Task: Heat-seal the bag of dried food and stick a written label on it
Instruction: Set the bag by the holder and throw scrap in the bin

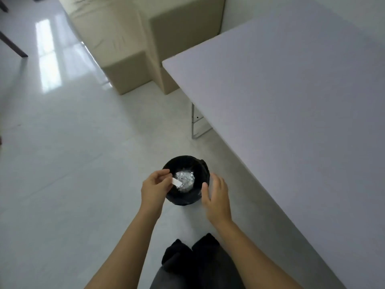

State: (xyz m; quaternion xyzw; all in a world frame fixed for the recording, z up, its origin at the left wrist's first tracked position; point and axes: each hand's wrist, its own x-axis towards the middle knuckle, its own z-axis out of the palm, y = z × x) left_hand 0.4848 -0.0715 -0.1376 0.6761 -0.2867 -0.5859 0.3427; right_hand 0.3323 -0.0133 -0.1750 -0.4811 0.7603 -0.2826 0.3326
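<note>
Bin [183, 200]: on floor [73, 153], left of worktop [291, 101], before my feet. In it: plastic wad [185, 181]. Over its left rim: paper strip [176, 182] (pinched in my left hand [155, 187]). Right hand [217, 197]: beside right rim.

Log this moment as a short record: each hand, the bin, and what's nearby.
left hand: pinches a small white strip over the bin
right hand: open, beside the bin's rim, holding nothing
bin: black-lined, on the floor, crumpled clear plastic inside
nearby: white table to the right, beige seats beyond
</note>
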